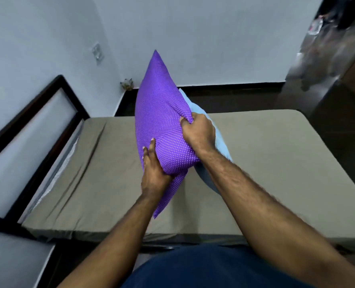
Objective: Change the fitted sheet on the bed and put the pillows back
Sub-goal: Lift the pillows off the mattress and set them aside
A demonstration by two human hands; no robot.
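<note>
At the far left, a dark wooden headboard with a pale padded panel (pixel 30 129) stands at the left edge of the bed. A taupe fitted sheet (pixel 110 183) covers the mattress from that edge across to the right corners, with a few long creases near the headboard side. Above the middle of the bed a purple pillow with small white dots (pixel 160 121) is held upright, one corner pointing up and another hanging down toward the near edge. The left hand (pixel 153 173) is clamped on the pillow's lower left side, fingers pressed into the fabric. The right hand (pixel 197 132) is closed on a bunched fold at the pillow's right side. Just behind and to the right of the purple pillow, a light blue pillow (pixel 218 138) shows, partly hidden by the right hand and forearm.
</note>
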